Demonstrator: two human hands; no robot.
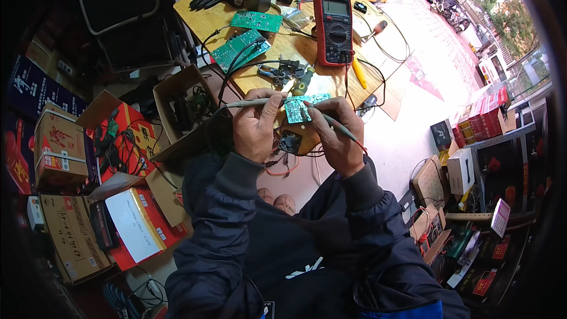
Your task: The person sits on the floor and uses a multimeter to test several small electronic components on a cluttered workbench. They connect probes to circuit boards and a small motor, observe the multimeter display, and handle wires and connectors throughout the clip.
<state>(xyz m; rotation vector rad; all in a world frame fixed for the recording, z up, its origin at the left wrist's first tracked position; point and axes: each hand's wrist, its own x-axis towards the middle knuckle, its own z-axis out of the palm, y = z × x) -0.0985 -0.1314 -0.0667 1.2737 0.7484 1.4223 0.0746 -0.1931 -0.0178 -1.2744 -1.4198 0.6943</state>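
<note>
Close in front of me, my left hand (257, 124) grips a slim grey test probe (245, 103), whose dark cable trails off to the left. The probe points toward a small green circuit board (297, 113) between my hands. My right hand (339, 136) pinches a second grey test probe (335, 123) with a red lead, its fingers at the board's right edge. Which fingers support the board, and whether the tips touch it, I cannot tell. Beyond them lies a red multimeter (336, 29) on the wooden table (384, 65).
Two larger green boards (242, 50) and black cables lie on the table's left. A yellow-handled tool (359, 74) is beside the multimeter. Open cardboard boxes (177, 94) stand at left. Shelves (502, 136) with boxes stand at right. A black chair (124, 18) is at the back left.
</note>
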